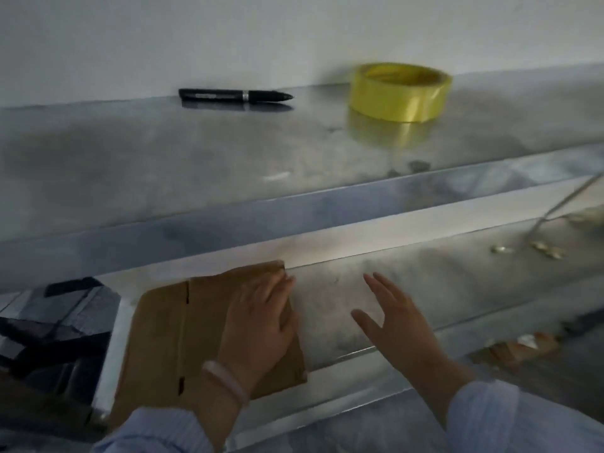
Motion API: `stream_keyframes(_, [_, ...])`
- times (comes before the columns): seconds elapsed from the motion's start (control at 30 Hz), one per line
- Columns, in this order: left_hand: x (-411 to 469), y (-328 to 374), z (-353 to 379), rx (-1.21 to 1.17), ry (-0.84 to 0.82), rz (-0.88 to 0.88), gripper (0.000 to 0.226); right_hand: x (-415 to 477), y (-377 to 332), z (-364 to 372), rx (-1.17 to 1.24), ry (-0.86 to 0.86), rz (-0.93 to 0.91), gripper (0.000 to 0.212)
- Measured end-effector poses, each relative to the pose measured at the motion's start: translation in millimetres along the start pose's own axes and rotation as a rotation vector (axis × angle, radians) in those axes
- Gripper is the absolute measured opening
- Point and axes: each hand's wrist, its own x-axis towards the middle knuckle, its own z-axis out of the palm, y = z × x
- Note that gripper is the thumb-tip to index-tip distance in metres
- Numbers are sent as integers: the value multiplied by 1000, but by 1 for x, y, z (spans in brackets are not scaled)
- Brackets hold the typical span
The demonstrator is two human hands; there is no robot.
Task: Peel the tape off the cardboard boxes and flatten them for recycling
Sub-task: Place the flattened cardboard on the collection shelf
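My left hand (261,322) flat on cardboard (163,338) at 7 o'clock, pinning it collapsed — right hand (402,328) spread, empty.

Brown cardboard (170,335), yellow tape roll (400,93), black pen (235,95) (silver band), pale blue sleeves (483,416), pink bracelet (225,380)

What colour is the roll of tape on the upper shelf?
Yellow; the roll of tape shows clearly in the head view, to the right of the black pen.

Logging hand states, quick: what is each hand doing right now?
Left hand: open, fingers flat on the flattened cardboard.
Right hand: open, fingers spread, holding nothing.
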Motion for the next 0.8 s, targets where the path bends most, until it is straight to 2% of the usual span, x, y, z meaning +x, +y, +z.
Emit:
stream_keyframes(0.13, [42,85,9,0,23,232,53,-25,52,-60,-103,241,2,67])
stream_keyframes(0.53, [139,406,92,-166,154,560,52,-108,279,-253,-266,378,252,74])
stream_keyframes(0.8, [180,579,154,-250,100,707,52,-154,410,-353,-280,435,433,75])
